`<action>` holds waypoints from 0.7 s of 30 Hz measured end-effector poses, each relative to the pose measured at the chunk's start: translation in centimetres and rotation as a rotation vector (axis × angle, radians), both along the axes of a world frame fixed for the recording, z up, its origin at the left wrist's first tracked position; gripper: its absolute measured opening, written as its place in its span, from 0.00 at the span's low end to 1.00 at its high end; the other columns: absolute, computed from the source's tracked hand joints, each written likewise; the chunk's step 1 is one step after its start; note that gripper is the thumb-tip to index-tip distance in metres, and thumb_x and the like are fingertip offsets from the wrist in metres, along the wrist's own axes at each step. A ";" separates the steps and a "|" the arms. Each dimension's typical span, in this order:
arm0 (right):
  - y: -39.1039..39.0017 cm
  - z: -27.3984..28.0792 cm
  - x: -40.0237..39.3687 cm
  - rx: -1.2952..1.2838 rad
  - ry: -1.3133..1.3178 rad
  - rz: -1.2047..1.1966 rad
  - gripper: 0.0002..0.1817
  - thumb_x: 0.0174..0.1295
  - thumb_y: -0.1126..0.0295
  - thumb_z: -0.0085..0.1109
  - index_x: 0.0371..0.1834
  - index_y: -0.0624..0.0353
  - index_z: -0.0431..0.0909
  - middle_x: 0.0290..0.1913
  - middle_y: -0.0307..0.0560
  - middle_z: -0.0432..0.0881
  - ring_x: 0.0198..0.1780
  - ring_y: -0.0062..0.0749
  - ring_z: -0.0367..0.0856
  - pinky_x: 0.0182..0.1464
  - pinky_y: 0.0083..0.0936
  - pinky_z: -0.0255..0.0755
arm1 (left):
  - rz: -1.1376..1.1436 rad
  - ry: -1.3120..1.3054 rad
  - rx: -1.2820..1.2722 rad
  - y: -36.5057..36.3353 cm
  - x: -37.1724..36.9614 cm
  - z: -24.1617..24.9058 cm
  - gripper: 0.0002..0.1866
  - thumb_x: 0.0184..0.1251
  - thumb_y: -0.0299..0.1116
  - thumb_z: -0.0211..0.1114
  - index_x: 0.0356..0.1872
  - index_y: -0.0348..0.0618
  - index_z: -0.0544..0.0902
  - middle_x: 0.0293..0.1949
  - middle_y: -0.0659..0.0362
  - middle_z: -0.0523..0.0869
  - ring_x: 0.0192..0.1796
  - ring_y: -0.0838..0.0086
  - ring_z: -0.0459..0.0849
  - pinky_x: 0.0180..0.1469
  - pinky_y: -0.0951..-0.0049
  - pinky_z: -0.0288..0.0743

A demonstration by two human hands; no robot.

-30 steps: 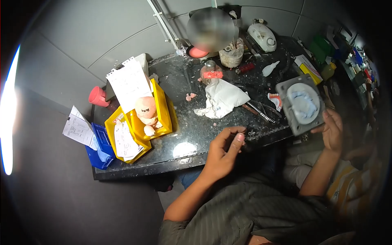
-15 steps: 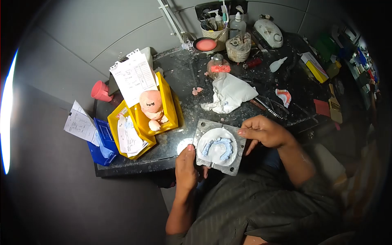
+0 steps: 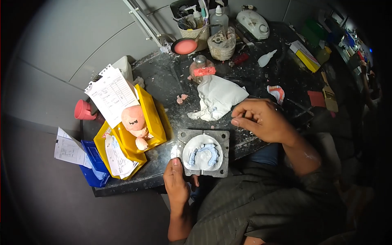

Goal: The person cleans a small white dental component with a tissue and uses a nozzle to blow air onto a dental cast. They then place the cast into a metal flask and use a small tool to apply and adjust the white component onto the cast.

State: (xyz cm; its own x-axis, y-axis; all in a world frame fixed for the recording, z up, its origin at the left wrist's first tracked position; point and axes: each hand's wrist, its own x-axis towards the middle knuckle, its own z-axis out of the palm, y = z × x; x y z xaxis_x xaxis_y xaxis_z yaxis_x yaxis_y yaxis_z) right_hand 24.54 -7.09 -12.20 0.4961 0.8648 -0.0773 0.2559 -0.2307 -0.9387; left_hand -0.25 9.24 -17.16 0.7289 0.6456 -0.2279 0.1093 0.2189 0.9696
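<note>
A square grey metal plate point(image 3: 223, 154) with rounded holes near its corners has a round white plaster area point(image 3: 203, 163) in it, and a blue-grey arch-shaped piece point(image 3: 212, 150) lies on the plaster. My left hand point(image 3: 177, 182) holds the plate by its lower left edge, thumb on top. Raised to the right of the plate, my right hand point(image 3: 258, 119) has bent fingers with thumb and index close together; anything between them is too small to make out. Just left of the right hand lies a crumpled white cloth point(image 3: 222, 97).
Yellow bins point(image 3: 156, 118) and a blue bin point(image 3: 94, 176) holding papers stand at left. Behind are a pink-filled pan point(image 3: 185, 46), a tool basket point(image 3: 196, 37) and a wrapped bowl point(image 3: 221, 45). A denture model point(image 3: 276, 94) and a yellow-white box point(image 3: 305, 57) lie at right.
My right hand has let go of the plate and moved up beside the cloth, its fingers bending. The plate, in my left hand, is now turned straighter. The camera view has shifted.
</note>
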 end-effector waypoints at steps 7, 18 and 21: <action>5.1 -1.8 1.5 0.048 -0.686 0.068 0.09 0.63 0.76 0.66 0.45 0.64 0.85 0.42 0.52 0.84 0.46 0.53 0.83 0.49 0.41 0.76 | -0.037 -0.024 -0.100 0.1 0.0 0.8 0.25 0.88 0.48 0.45 0.41 0.33 0.77 0.26 0.50 0.84 0.20 0.71 0.82 0.18 0.75 0.71; 5.5 -2.4 1.3 -0.033 -0.662 0.025 0.05 0.63 0.76 0.65 0.40 0.63 0.83 0.41 0.52 0.83 0.44 0.51 0.84 0.48 0.42 0.77 | -0.022 -0.003 -0.107 0.0 0.1 1.0 0.27 0.86 0.52 0.46 0.42 0.33 0.76 0.23 0.50 0.82 0.17 0.69 0.80 0.15 0.73 0.72; 5.4 -2.4 1.6 0.058 -0.644 -0.007 0.05 0.63 0.77 0.65 0.41 0.64 0.83 0.39 0.52 0.83 0.40 0.48 0.84 0.45 0.39 0.77 | -0.048 -0.011 -0.150 0.1 0.0 1.0 0.24 0.87 0.48 0.45 0.44 0.34 0.77 0.27 0.51 0.83 0.21 0.71 0.82 0.18 0.75 0.74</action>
